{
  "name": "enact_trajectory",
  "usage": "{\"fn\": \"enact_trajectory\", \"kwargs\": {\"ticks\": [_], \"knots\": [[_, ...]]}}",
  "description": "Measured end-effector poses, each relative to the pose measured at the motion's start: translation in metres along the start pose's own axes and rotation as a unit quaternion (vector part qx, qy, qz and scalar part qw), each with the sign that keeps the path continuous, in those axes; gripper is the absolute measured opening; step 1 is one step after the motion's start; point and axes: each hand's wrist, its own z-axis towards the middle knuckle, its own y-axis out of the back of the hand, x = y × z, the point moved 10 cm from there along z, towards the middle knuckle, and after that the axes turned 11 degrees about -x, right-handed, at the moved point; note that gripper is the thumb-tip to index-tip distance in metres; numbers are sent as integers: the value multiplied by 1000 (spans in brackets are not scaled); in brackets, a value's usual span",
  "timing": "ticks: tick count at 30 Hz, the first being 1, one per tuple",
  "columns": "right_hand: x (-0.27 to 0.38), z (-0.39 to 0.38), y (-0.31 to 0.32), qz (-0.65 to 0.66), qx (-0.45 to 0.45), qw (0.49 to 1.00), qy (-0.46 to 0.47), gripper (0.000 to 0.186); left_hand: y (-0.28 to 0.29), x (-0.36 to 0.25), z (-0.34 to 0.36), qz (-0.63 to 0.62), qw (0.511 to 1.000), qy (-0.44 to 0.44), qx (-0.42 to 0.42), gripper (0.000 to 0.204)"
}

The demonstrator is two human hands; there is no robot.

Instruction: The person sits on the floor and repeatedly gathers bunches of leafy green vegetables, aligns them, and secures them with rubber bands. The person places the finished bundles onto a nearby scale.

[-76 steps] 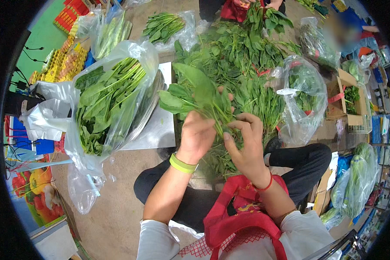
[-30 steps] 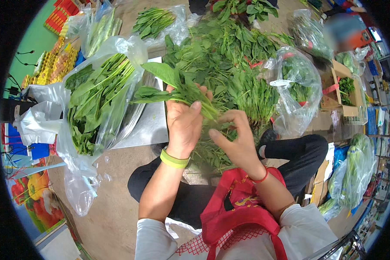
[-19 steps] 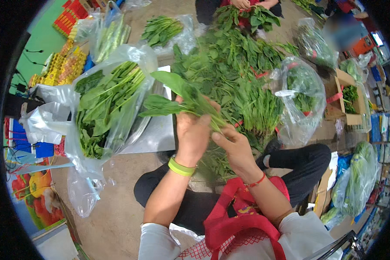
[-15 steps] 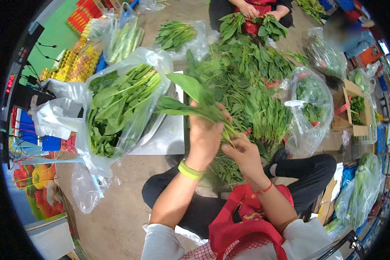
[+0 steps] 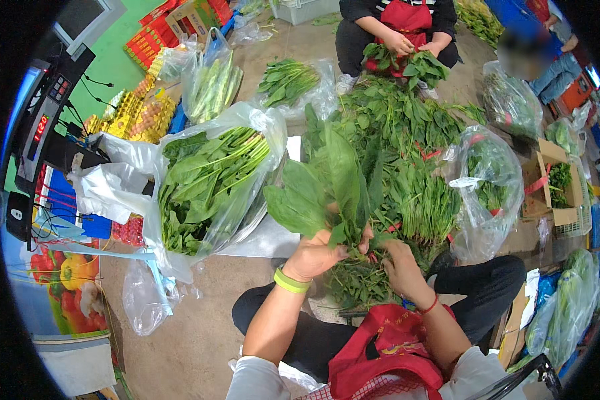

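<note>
The left hand is closed round the lower stems of a bunch of greens, its broad leaves fanning upward, just right of the pale board's near right corner in this view. The right hand has its fingers bent in beside the stem ends; whether they pinch anything is not clear. Leafy scraps lie below both hands on the floor.

Too hard a squeeze could bruise or snap the soft stems; too loose a hold could let single stalks slip. A dropped stalk could get lost among the scraps, which are green too. The gaping bag could spill its greens past the board's right edge if a forearm knocks it.

Counted: one bunch in the left hand, one gaping bag, one clear bag beside the heap, one cardboard box of greens, and a co-worker's two hands holding greens. Leaves in the heap overlap too much to count.
</note>
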Motion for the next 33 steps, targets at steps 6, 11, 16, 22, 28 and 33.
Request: {"fn": "enact_trajectory", "kwargs": {"ticks": [6, 11, 16, 22, 28, 33], "knots": [[51, 22, 45, 294, 23, 952, -78, 79, 9, 8, -1, 71, 997, 18, -31, 82], [73, 43, 54, 280, 48, 958, -47, 96, -6, 6, 7, 81, 996, 20, 12, 88], [95, 65, 50, 341, 22, 940, -24, 93, -4, 1, 6, 505, 857, -91, 48, 97], [79, 68, 9, 485, -19, 850, -205, 37, 6, -13, -3, 601, 798, -33, -29, 109], [116, 113, 27, 490, -99, 847, -178, 41, -11, -176, -120, 688, 430, -470, -348, 71], [213, 166, -10, 604, -11, 766, -222, 45, 46, -278, -252, 648, 117, -366, -657, 57]]}}
